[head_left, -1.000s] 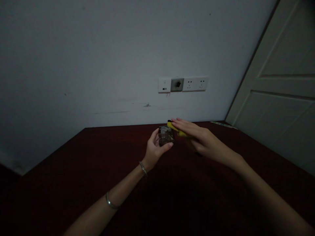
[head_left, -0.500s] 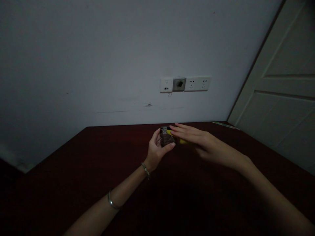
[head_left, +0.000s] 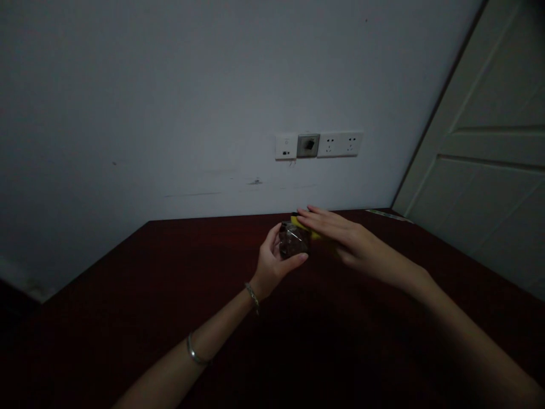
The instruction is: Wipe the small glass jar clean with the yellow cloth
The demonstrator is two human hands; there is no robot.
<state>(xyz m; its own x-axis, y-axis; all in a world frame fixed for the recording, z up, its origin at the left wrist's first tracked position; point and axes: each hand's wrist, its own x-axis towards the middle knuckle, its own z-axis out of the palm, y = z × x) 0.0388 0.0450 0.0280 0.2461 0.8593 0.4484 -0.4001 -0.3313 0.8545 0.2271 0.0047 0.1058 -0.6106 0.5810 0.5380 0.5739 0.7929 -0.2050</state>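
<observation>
My left hand (head_left: 275, 262) is closed around a small dark packet in shiny clear wrap (head_left: 292, 242), held up above a dark red table (head_left: 170, 295). My right hand (head_left: 340, 236) has its fingers stretched forward over a yellow and black object (head_left: 303, 224), which it presses against the top of the packet. Most of the yellow object is hidden under the fingers, so I cannot name it. Two bracelets sit on my left wrist and forearm.
A white wall rises behind the table with a row of sockets and a switch (head_left: 318, 145). A pale panelled door (head_left: 481, 147) stands at the right. A thin light strip (head_left: 389, 215) lies at the table's far right corner.
Both hands shifted slightly right and up together. The packet turned a little in my left hand, and the yellow object now peeks out above it.
</observation>
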